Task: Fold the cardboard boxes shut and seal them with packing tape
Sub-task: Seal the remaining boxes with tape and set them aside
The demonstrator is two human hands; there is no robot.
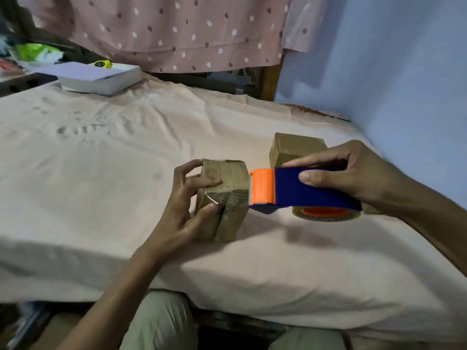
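We counted two cardboard boxes on the bed [101, 152], which was covered in a pale peach sheet. The near box [223, 198] stood towards the front edge of the bed, its long axis running roughly from us away towards the wall, with the seam between its folded flaps facing us and upward. Our left hand [187, 205] gripped it, the thumb pressing the flaps near the seam and the other fingers [192, 165] curled around its far left corner. The second box [295, 149] sat just behind and to the right, apart from the first, closed, with a corner turned towards us; its lower part was hidden by our right hand.

We saw one tape dispenser [303, 188], blue with an orange cutter head, lying lengthwise from right to left, the orange head touching the right side of the near box. Its single roll of tape [326, 213] hung underneath with an orange core. Our right hand [353, 173] held the blue body from above, the thumb on the near face and the fingers curled over the far edge.

Farther off, one white flat box [101, 78] rested at the back left of the bed, with one yellow object [102, 63] just behind it. A pink dotted cloth [177, 31] hung above.
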